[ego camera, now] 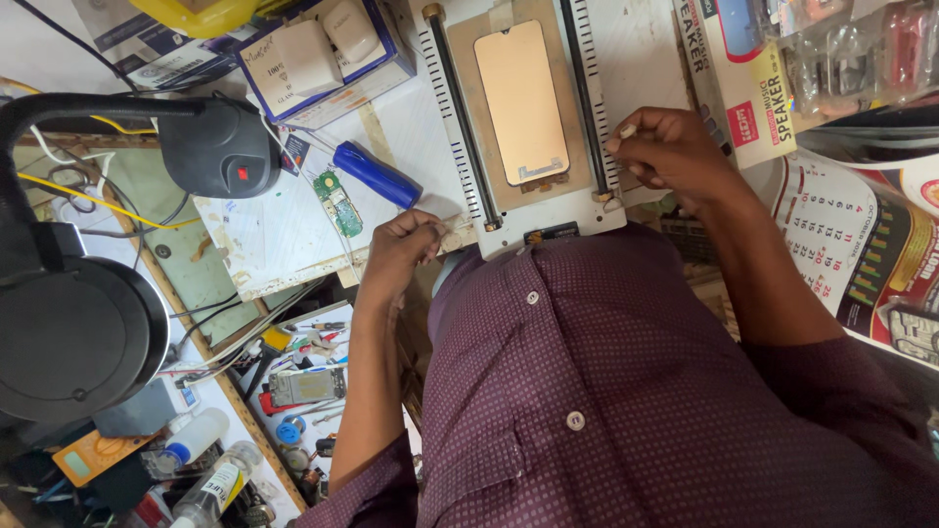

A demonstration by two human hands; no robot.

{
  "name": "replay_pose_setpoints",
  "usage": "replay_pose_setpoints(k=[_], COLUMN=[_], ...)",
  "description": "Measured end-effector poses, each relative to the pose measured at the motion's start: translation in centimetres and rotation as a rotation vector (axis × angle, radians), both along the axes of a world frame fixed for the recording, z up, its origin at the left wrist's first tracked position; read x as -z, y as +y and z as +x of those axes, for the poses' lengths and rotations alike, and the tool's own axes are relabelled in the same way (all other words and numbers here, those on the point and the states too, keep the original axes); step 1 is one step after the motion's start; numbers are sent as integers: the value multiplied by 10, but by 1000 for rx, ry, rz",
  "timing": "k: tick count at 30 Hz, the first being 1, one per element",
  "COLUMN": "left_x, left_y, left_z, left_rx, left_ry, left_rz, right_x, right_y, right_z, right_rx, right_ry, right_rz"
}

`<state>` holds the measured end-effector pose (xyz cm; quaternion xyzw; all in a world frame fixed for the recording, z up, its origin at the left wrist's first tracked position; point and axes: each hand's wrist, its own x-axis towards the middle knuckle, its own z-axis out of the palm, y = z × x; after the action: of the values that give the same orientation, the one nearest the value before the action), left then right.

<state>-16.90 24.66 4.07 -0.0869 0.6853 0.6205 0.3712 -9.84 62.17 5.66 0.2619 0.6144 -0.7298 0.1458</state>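
Head view, looking straight down the wearer's chest. A maroon dotted shirt (pixel 626 391) with white buttons fills the lower middle of the frame.

Left hand (pixel 399 249): forearm runs up from the rolled cuff at bottom, wrist bent slightly inward. Fingers are curled into a loose fist, tips pinched together at the lower left corner of the white separator machine (pixel 641 59). Something small and pale sits between the fingertips; too small to tell what. The hand touches the machine's corner edge.

Right hand (pixel 665 147): arm comes in from the right, elbow out, wrist cocked back toward the body. Fingers are closed in a pinch on a small pale piece (pixel 626 130), thumb against forefinger, right at the machine's right rail (pixel 587 98). The knuckles face the camera.

The machine lies on the bench just above the shirt, between the two hands. On its bed lies a gold-toned phone screen panel (pixel 520 103), flat, between two dark slotted rails.

Left of the machine: a blue-handled screwdriver (pixel 377 174) lying at a slant, and a small green circuit board (pixel 337 202) just beside it, both on a white board. Further left, a black dome-shaped lamp head (pixel 220 149). A calendar (pixel 851 235) lies at far right. Bottles and small tools clutter the lower left shelf.
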Motion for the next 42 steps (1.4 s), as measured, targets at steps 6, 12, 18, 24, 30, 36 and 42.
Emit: replay_pose_setpoints(k=[6, 12, 18, 24, 30, 36, 42], left_x=[0, -3, -5, -9, -15, -15, -11], left_y=[-4, 0, 14, 23, 32, 34, 37], left_z=[4, -5, -20, -33, -41, -47, -50], left_rx=[-31, -3, 59, 125, 167, 203, 218], left_ry=[-17, 18, 63, 90, 108, 145, 168], left_rz=[33, 15, -12, -39, -67, -49, -21], right_x=[-2, 3, 2, 0, 9, 17, 13], right_y=[-5, -4, 4, 5, 7, 6, 4], right_z=[1, 8, 21, 37, 49, 58, 61], right_rx=[-5, -3, 40, 112, 141, 172, 188], right_ry=[-4, 14, -76, -119, -131, -94, -74], right_rz=[-4, 13, 55, 27, 28, 3, -12])
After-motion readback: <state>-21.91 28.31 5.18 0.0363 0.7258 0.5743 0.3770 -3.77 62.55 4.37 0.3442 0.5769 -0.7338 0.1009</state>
